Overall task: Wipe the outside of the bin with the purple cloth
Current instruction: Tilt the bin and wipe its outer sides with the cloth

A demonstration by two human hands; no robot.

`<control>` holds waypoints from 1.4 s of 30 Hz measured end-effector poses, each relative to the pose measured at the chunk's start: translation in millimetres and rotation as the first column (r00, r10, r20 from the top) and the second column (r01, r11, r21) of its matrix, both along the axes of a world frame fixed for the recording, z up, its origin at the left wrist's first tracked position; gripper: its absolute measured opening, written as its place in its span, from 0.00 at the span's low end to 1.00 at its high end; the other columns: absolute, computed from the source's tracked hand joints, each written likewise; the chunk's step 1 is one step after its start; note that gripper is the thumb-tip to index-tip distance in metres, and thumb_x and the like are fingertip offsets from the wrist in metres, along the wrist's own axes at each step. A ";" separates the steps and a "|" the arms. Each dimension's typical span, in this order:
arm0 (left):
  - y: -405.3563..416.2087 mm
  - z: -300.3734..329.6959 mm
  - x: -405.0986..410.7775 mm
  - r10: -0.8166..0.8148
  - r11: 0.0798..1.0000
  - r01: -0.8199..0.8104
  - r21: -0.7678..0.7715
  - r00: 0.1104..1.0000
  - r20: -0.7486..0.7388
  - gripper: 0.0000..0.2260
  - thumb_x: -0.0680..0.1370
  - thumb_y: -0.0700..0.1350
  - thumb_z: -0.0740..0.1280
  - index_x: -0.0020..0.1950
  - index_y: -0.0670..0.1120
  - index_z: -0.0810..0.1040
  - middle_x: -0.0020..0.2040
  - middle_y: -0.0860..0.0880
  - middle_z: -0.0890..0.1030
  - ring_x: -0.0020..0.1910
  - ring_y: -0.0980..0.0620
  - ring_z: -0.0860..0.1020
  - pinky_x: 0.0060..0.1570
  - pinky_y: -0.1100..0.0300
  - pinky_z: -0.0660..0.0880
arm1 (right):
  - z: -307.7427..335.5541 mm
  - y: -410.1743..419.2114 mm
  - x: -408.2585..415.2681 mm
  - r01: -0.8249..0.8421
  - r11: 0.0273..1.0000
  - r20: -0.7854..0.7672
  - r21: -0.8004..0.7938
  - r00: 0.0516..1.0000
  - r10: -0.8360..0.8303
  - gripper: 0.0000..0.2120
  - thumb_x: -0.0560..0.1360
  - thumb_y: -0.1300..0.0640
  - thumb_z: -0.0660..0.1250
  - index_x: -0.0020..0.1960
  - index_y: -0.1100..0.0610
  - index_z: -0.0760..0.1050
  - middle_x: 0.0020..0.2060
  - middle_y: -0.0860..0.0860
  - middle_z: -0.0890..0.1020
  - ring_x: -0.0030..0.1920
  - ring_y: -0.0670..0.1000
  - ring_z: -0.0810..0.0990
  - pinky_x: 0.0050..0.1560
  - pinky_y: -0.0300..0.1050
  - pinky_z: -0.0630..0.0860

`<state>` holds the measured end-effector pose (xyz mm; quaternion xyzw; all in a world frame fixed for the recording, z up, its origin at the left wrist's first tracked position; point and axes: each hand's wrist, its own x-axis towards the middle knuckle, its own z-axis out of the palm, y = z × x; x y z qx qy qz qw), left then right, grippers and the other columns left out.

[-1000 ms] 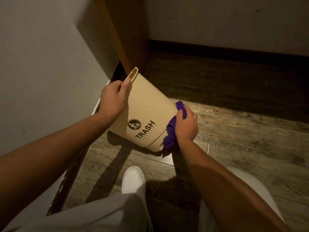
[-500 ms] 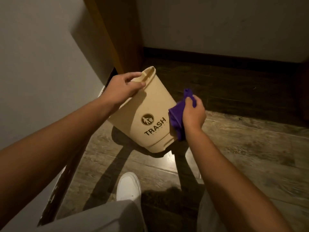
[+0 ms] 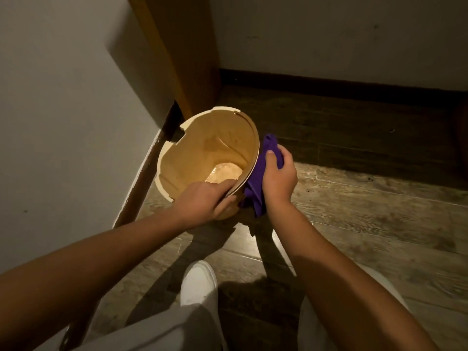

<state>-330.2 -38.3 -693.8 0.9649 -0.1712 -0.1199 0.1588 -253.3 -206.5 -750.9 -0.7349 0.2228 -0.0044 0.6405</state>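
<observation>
Bin (image 3: 202, 148), tan plastic, tilted near the left wall, likely light and stiff; your left hand (image 3: 202, 202) grips its near rim, the best hold; purple cloth (image 3: 255, 181), soft, bunched in your right hand (image 3: 278, 178) against the bin's outer side.

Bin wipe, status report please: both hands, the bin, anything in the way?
Left hand grips bin at near rim. Right hand holds purple cloth against bin's outer right side. Bin's opening faces camera. Nothing blocking.
</observation>
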 end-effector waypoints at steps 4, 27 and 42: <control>12.1 11.7 12.5 0.157 0.975 -0.149 -0.166 0.987 0.038 0.15 0.84 0.52 0.62 0.69 0.51 0.75 0.49 0.53 0.83 0.44 0.54 0.81 0.45 0.55 0.80 | 11.0 -2.4 3.9 -0.002 0.998 0.009 0.060 1.000 0.001 0.18 0.83 0.45 0.64 0.71 0.46 0.75 0.56 0.42 0.78 0.53 0.41 0.79 0.43 0.33 0.73; 39.7 16.5 20.4 0.527 0.724 -0.486 -0.490 0.848 -0.062 0.20 0.78 0.63 0.62 0.51 0.48 0.83 0.48 0.52 0.83 0.48 0.57 0.80 0.47 0.53 0.78 | 1.1 -10.3 53.6 -0.176 0.983 -0.176 0.050 0.967 0.182 0.19 0.86 0.45 0.56 0.75 0.44 0.70 0.69 0.50 0.75 0.59 0.52 0.77 0.55 0.52 0.76; 25.8 13.3 26.0 0.564 0.718 -0.493 -0.491 0.825 -0.004 0.15 0.84 0.54 0.60 0.51 0.45 0.80 0.43 0.49 0.83 0.42 0.53 0.81 0.44 0.48 0.79 | 25.7 80.4 -44.7 -0.178 0.914 0.232 -0.364 0.933 0.274 0.21 0.82 0.48 0.58 0.74 0.47 0.74 0.77 0.47 0.71 0.79 0.51 0.60 0.76 0.61 0.59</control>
